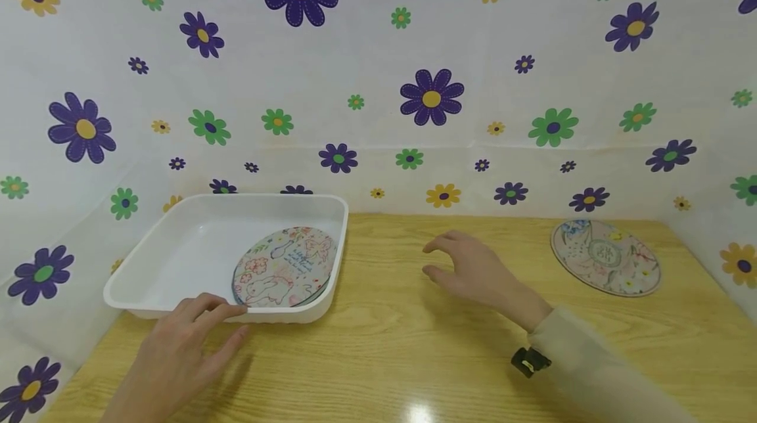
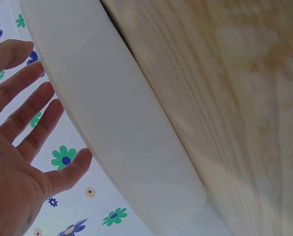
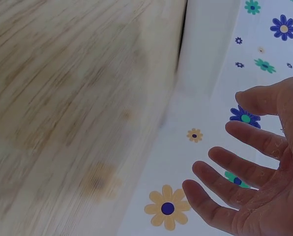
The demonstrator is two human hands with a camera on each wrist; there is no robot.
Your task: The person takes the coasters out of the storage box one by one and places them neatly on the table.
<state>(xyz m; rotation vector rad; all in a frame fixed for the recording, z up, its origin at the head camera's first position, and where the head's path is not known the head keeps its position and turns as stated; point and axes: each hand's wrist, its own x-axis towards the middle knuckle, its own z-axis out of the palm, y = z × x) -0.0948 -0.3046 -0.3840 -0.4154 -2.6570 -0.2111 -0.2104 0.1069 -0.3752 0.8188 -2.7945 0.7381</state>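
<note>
The mat (image 1: 284, 268) — round, pale, printed with a rabbit, red flowers and blue lettering — lies at the white tray (image 1: 183, 255)'s right end. The left hand (image 1: 183, 341) touches the rim, fingers relaxed; the right hand (image 1: 476, 272) (empty) has loosely parted fingers.

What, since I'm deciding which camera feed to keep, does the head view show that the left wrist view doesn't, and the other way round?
Only the head view: the inside of the white tray, the rabbit-printed disc lying in it, the other disc over to the right, the right hand with nothing in it, and its beige sleeve.

Only the left wrist view: the palm side of the left hand.

Both: the left hand at the tray's rim, part of the tray's outer wall, the wooden table and the flowered cloth.
</note>
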